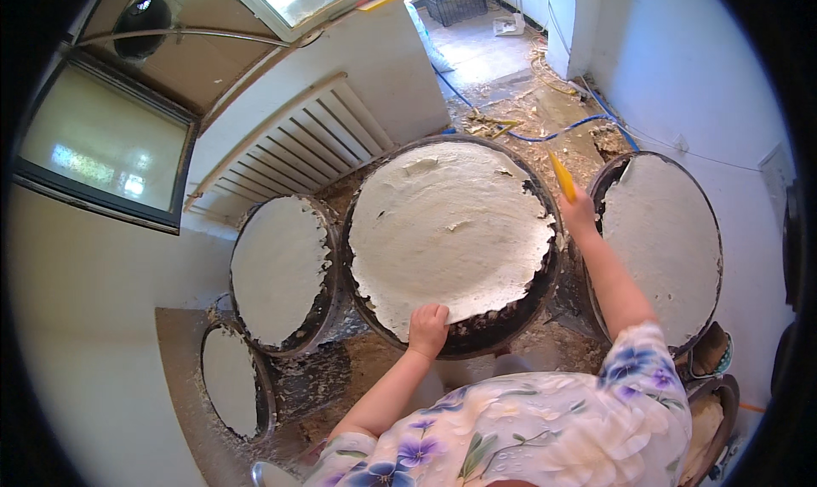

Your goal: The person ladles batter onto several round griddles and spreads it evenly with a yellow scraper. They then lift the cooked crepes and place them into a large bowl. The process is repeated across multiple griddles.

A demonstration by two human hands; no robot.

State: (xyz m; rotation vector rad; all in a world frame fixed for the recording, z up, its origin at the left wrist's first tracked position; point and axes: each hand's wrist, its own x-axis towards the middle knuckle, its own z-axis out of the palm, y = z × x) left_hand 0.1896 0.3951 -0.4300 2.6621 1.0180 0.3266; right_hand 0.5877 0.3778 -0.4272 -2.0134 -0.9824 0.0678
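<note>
A broad, thin white flatbread [451, 232] with ragged edges covers most of the large round black griddle [487, 341] in front of me. Its near edge lies away from the rim, where dark metal shows. My left hand [428, 329] is closed on that near edge, the fingertips hidden in part. In my right hand [578, 212], beyond the griddle's right rim, a yellow scraper [562, 177] is gripped, tilted upward and apart from the bread.
More griddles with pale sheets stand around: one at the right [664, 240], one at the left [281, 274], a smaller one at the lower left [231, 381]. A radiator [294, 142] and an open window pane [106, 142] are at the left. A blue hose [553, 136] crosses the littered floor.
</note>
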